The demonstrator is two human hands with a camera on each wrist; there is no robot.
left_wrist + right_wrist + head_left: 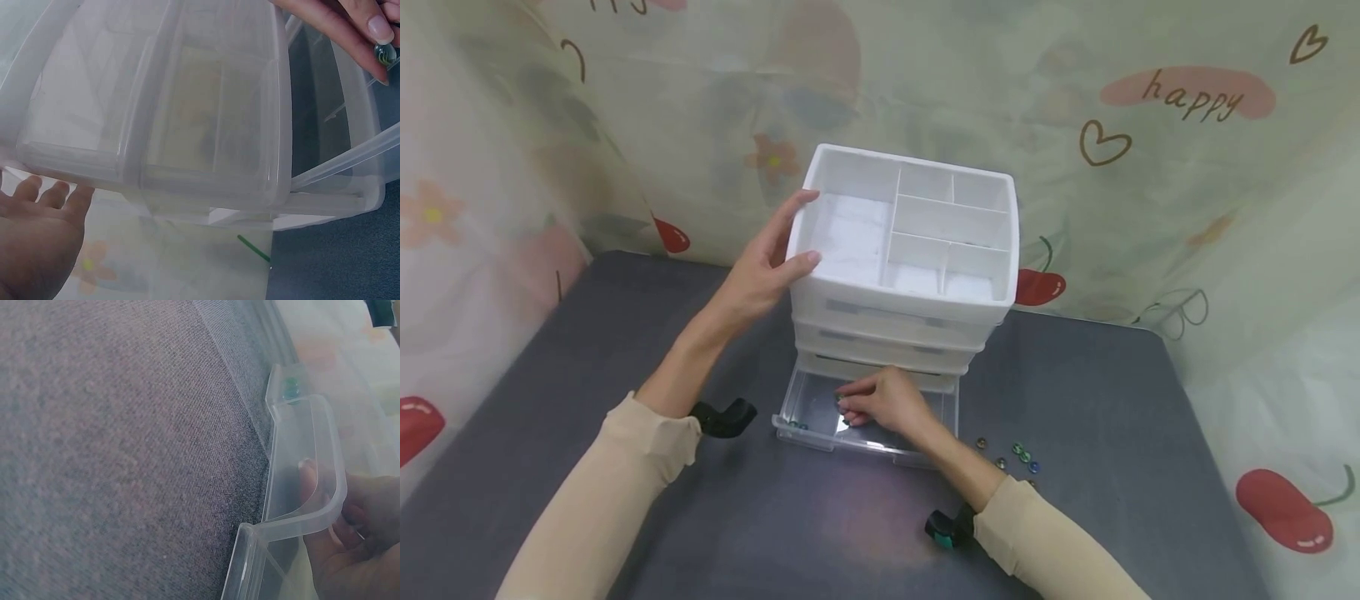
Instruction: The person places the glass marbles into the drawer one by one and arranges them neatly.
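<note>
A white plastic drawer unit with a divided top tray stands on the table. My left hand holds its left side, thumb and a fingertip over the top rim. The clear bottom drawer is pulled out, and my right hand is over it, palm down. Thumb and fingertips of that hand pinch a glass marble with a green and yellow swirl. A few green marbles lie in the drawer's front left corner. In the right wrist view the right fingers show behind the drawer's clear handle.
Several loose marbles, green, blue and brownish, lie on the dark grey tabletop to the right of the drawer. A printed curtain hangs behind and beside the table. The upper drawers are closed.
</note>
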